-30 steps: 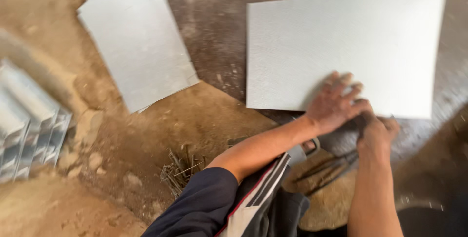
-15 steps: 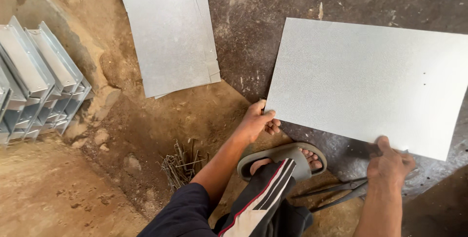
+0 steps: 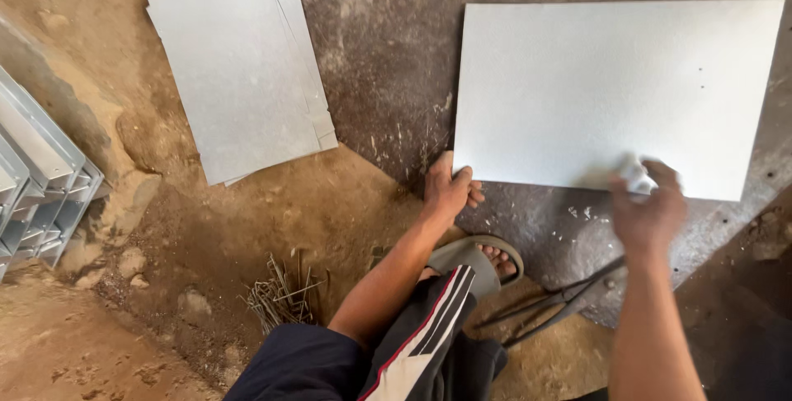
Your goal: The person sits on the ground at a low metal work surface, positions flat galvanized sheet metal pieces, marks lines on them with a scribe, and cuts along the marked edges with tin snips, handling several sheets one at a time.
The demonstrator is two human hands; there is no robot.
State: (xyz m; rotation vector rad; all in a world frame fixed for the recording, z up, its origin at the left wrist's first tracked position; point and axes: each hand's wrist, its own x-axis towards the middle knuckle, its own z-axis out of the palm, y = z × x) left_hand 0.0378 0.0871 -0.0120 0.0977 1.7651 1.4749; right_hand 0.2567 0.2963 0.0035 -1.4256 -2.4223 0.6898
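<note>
Grey sheet metal on a dirt-and-concrete floor, two bare hands at the near edge of one sheet.

Folded grey metal channels (image 3: 37,186) lie stacked at far left; next come a loose stack of flat grey metal sheets (image 3: 239,71) and a small bundle of thin rusty nails (image 3: 280,294) on the dirt. The left hand (image 3: 450,191) pinches the near left corner of the large flat grey metal sheet (image 3: 610,87), thumb on top, fingers curled at the edge. A foot in a grey sandal (image 3: 483,257) sits just below, with dark metal shears (image 3: 561,302) beside it. The right hand (image 3: 648,211) is blurred at that sheet's near edge, possibly closed on a small pale object; its grip cannot be told.
</note>
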